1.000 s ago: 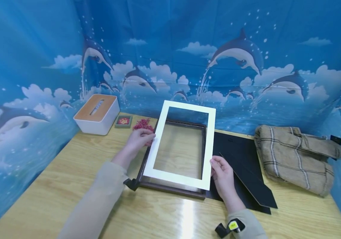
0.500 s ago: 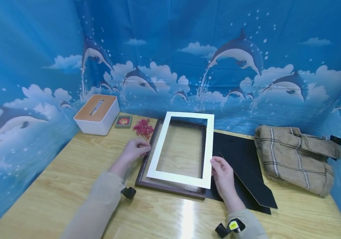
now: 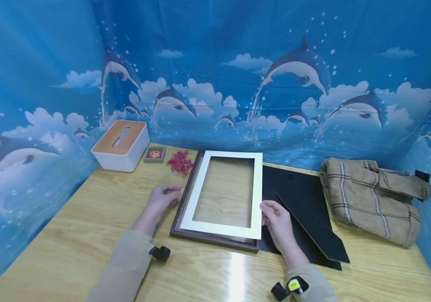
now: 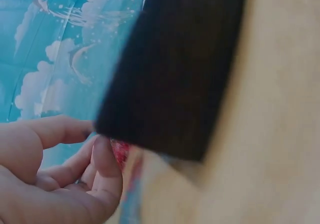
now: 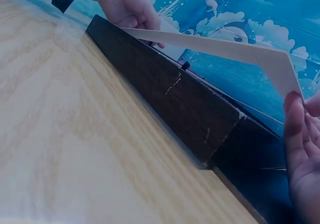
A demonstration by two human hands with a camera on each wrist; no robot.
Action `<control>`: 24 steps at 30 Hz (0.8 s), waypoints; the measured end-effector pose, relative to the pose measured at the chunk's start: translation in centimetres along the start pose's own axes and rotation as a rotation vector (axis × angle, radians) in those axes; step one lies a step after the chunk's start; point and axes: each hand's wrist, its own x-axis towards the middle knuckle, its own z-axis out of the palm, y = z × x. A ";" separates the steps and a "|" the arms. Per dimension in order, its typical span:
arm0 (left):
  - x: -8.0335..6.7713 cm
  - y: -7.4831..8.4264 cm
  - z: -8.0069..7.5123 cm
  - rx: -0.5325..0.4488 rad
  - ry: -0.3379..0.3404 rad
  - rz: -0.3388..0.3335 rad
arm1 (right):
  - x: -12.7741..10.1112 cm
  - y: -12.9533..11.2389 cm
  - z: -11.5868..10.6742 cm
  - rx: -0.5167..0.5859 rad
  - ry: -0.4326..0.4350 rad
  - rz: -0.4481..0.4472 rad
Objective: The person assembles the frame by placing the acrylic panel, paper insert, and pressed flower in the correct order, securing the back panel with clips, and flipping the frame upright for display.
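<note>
A white picture mat point(image 3: 219, 228) lies tilted over a dark brown picture frame point(image 3: 214, 242) on the table. My right hand point(image 3: 278, 222) pinches the mat's right edge between thumb and fingers. In the right wrist view, that side of the mat point(image 5: 200, 41) is raised above the frame point(image 5: 165, 88), while its far end slopes down to the frame's left side. My left hand point(image 3: 159, 200) is off the mat, fingers loosely bent, with fingertips right by the frame's left rail. The left wrist view shows these fingers point(image 4: 107, 159) near the dark rail point(image 4: 170, 73).
A black backing board point(image 3: 272, 180) with a stand leg point(image 3: 313, 228) lies right of the frame. Beyond it sits a folded plaid cloth point(image 3: 370, 201). Back left are a tissue box point(image 3: 121, 147), a small green square box point(image 3: 155, 154) and pink dried flowers point(image 3: 180, 163).
The mat has come down closer over the frame and shifted slightly left. My left hand has let go of its left edge and moved left and toward me; my right hand keeps its pinch.
</note>
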 end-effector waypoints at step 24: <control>-0.4 -2.6 0.0 -0.046 -0.105 0.069 | 0.1 0.4 0.2 -0.291 -0.038 -0.003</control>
